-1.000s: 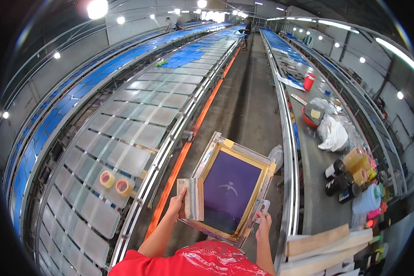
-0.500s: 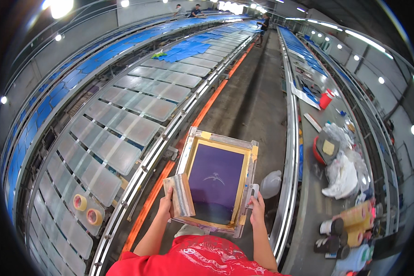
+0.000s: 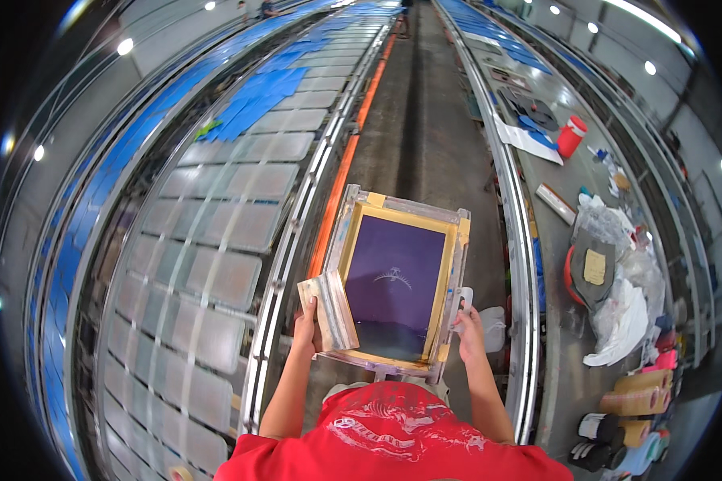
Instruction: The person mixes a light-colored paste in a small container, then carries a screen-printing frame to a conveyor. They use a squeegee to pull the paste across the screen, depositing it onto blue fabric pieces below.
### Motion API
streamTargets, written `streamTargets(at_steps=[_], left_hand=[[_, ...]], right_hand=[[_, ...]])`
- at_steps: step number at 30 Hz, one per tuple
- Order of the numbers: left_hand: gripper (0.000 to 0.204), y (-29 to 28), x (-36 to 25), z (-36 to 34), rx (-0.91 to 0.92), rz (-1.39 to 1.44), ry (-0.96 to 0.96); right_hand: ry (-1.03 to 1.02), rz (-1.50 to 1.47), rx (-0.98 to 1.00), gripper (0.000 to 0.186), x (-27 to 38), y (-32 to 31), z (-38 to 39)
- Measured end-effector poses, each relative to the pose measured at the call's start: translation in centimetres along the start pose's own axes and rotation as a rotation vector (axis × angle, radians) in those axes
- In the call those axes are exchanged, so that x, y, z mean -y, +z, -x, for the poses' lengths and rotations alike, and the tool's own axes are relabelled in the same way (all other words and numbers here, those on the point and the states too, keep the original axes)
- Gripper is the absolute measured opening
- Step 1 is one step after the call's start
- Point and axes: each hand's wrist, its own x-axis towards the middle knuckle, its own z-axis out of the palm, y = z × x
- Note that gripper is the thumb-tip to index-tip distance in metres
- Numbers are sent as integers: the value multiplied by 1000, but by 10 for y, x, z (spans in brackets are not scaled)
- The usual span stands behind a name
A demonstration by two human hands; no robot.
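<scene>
My left hand [image 3: 306,322] is closed on a pale wooden squeegee [image 3: 329,310], which lies against the left side of a screen-printing frame [image 3: 395,275]; whether it also grips the frame is unclear. The frame has a dark purple mesh bordered in yellow, with a small pale arched design in the middle. My right hand [image 3: 469,327] is closed on a pale handle [image 3: 462,301] at the frame's right side. The frame is in front of my red-shirted body, over the aisle, and a whitish translucent jug [image 3: 495,330] is partly visible beyond my right hand.
A long platen table [image 3: 224,268] with blue pieces [image 3: 257,100] runs along my left. A right-hand bench [image 3: 561,321] holds a red container [image 3: 570,138], plastic bags [image 3: 618,321], tape rolls [image 3: 634,398] and dark jars [image 3: 598,429]. An orange rail [image 3: 325,236] lines the aisle [image 3: 413,128]. Co-workers [image 3: 403,20] stand far off.
The view has tilted and shifted along the aisle, with the left table's tape rolls slipping to the bottom edge. The frame and both hands sit higher in the picture, both grips unchanged.
</scene>
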Motion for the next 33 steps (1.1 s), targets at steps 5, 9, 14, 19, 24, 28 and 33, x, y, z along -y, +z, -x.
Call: streamTargets(at_steps=[5, 9, 14, 19, 24, 28, 33], left_hand=[[87, 87, -59, -93, 91, -81, -69], [89, 145, -86, -184, 111, -146, 3], [86, 232, -131, -264, 80, -163, 22], [85, 284, -175, -327, 8, -145, -15], [86, 318, -197, -406, -71, -11, -83], [94, 352, -214, -485, -76, -12, -31], [87, 449, -323, -589, -30, -22, -57]], right_hand=[[-71, -115, -97, 36, -2, 7, -99], [-36, -126, -139, 35, 21, 30, -191], [-27, -77, -135, 32, 71, 65, -334], [-54, -7, -48, 33, 135, 125, -442], [-14, 74, 108, 32, 169, 191, -560], [48, 87, 78, 30, 199, 240, -651], [-1, 98, 48, 25, 257, 299, -779]])
